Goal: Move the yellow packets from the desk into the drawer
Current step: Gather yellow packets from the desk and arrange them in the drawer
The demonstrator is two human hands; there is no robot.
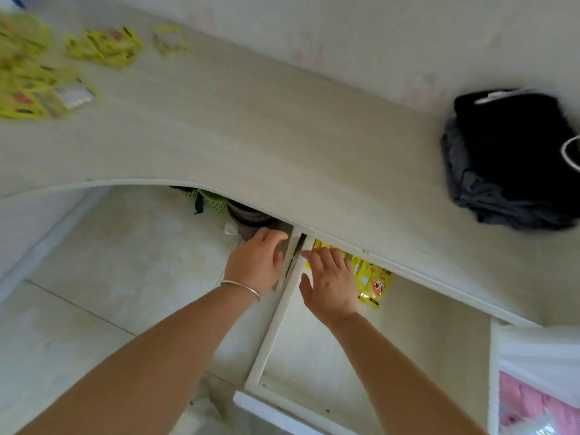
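Far left of the open drawer (276, 328), blurred yellow packets (103, 47) lie scattered on the desk (251, 127); the left hand (257, 262), fingers spread and empty, rests outside the drawer's left wall; the right hand (332, 284), open and flat, covers a yellow packet (373, 284) inside the drawer, its long axis running toward the desk edge, which hides its far end.

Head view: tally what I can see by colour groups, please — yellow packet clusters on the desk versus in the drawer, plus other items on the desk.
Yellow packet clusters on the pale wooden desk: 3
Yellow packet cluster in the open white drawer: 1
Black fabric bundle on desk: 1
Total: 5
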